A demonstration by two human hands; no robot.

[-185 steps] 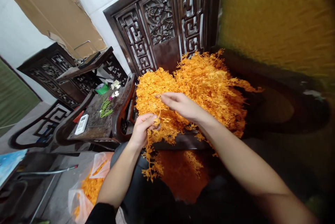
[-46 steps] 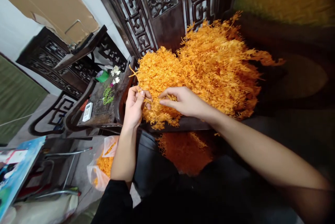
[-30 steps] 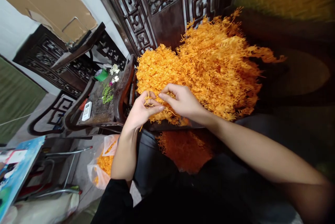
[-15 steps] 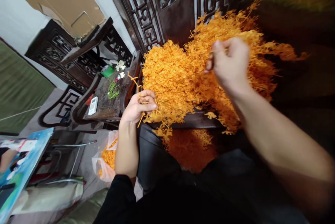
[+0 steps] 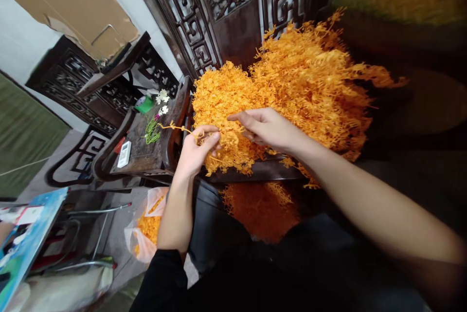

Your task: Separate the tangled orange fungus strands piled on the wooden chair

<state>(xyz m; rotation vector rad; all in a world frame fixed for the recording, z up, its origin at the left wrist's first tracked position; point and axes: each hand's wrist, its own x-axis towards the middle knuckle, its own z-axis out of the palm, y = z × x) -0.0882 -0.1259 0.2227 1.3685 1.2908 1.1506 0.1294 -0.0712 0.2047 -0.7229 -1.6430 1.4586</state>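
A big heap of orange, stringy, knotted pieces [image 5: 310, 73] lies on a dark wooden bench [image 5: 255, 172]. At the heap's left edge, my left hand [image 5: 199, 149] is closed on an orange strand [image 5: 175, 127], one end of which sticks out to the left. My right hand [image 5: 264, 129] is just to its right, over the front of the heap, with fingers bent and pressed together. What its fingertips hold, if anything, is too small to make out against the orange pieces behind.
On a wooden side table [image 5: 138, 132] are a green tape roll [image 5: 144, 103], white flowers, green stems and a white device [image 5: 124, 154]. A plastic bag [image 5: 148, 227] with orange pieces stands on the floor. A blue-topped table [image 5: 40, 234] is at the lower left.
My right hand has come left and down from above the heap to beside my left hand. The strand in my left hand now points left rather than up. The view has shifted slightly.
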